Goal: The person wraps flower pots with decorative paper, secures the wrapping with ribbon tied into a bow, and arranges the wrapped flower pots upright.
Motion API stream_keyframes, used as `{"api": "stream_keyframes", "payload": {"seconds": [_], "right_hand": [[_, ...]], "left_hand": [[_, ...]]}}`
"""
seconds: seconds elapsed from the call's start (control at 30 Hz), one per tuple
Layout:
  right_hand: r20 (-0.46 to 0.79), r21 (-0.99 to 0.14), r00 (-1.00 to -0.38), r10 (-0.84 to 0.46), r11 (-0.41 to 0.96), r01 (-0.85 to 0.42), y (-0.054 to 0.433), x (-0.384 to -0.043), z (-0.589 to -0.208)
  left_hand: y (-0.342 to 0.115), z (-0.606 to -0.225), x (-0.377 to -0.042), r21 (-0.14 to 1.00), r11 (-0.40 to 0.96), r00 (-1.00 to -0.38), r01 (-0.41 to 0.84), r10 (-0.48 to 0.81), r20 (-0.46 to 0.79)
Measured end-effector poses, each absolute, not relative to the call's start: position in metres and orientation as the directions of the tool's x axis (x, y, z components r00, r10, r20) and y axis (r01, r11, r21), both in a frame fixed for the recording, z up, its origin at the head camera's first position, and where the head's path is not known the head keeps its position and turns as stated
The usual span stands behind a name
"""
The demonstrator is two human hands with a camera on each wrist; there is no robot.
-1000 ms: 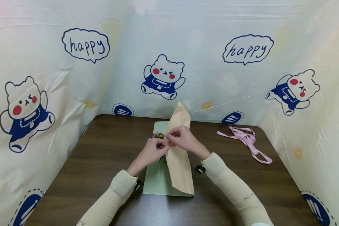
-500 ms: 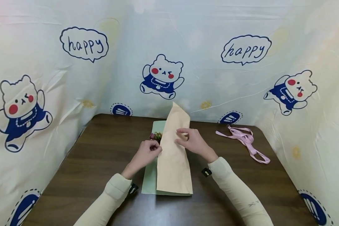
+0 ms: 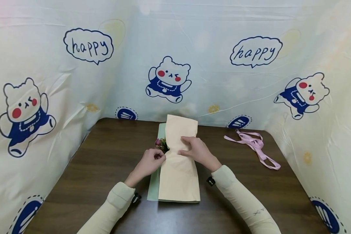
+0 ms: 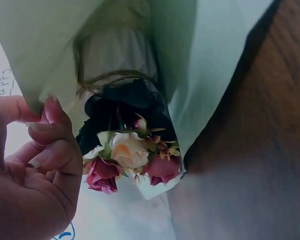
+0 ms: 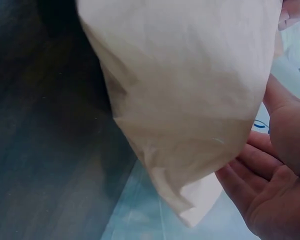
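Note:
A sheet of wrapping paper (image 3: 179, 178), beige outside and pale green inside, is folded over a small bouquet (image 4: 130, 150). Dark pink and cream roses, dark leaves and a twine tie show inside the fold in the left wrist view; from the head, only the blooms peek out at the left. My left hand (image 3: 149, 161) pinches the free left edge of the flap between thumb and fingers. On the beige side, my right hand (image 3: 199, 151) rests with fingers spread; in the right wrist view its fingers (image 5: 257, 160) lie fairly straight along the paper.
A loose pink ribbon (image 3: 253, 143) lies in loops on the right of the brown wooden table (image 3: 105, 156). Printed cloth (image 3: 210, 81) hangs around the back and both sides.
The beige flap has swung left over the green side and bouquet, drawn by my left hand. My right hand has let go of the edge and come to rest on the flap.

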State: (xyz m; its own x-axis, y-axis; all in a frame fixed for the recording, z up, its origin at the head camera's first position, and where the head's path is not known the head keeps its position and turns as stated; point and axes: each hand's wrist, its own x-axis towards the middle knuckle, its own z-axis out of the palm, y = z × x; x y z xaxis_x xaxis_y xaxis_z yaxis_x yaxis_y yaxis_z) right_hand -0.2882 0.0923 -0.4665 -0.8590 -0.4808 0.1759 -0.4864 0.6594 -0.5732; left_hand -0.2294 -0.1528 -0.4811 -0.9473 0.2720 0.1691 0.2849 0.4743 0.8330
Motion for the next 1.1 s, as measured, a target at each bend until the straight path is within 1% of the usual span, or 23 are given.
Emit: {"api": "stream_keyframes", "payload": {"seconds": [0.27,0.47,0.7,0.97,1.1], "right_hand": [[0.159,-0.599,-0.868,-0.471,0.653,-0.464,0.092,-0.286,-0.471],[0.116,-0.608,-0.879,-0.462,0.667,-0.431,0.091,-0.287,-0.474],[0.112,-0.528,-0.869,-0.482,0.712,-0.463,0.088,-0.284,-0.475],[0.119,-0.473,-0.878,-0.465,0.750,-0.461,0.086,-0.283,-0.479],[0.134,-0.434,-0.869,-0.477,0.760,-0.484,0.085,-0.283,-0.480]], "left_hand": [[-0.152,-0.486,-0.230,0.816,0.493,-0.944,0.301,0.275,0.181],[-0.152,-0.489,-0.230,0.821,0.486,-0.944,0.300,0.274,0.184],[-0.153,-0.493,-0.232,0.816,0.505,-0.951,0.282,0.262,0.167],[-0.152,-0.493,-0.231,0.811,0.527,-0.953,0.254,0.279,0.117],[-0.150,-0.491,-0.232,0.786,0.560,-0.956,0.261,0.262,0.130]]}}
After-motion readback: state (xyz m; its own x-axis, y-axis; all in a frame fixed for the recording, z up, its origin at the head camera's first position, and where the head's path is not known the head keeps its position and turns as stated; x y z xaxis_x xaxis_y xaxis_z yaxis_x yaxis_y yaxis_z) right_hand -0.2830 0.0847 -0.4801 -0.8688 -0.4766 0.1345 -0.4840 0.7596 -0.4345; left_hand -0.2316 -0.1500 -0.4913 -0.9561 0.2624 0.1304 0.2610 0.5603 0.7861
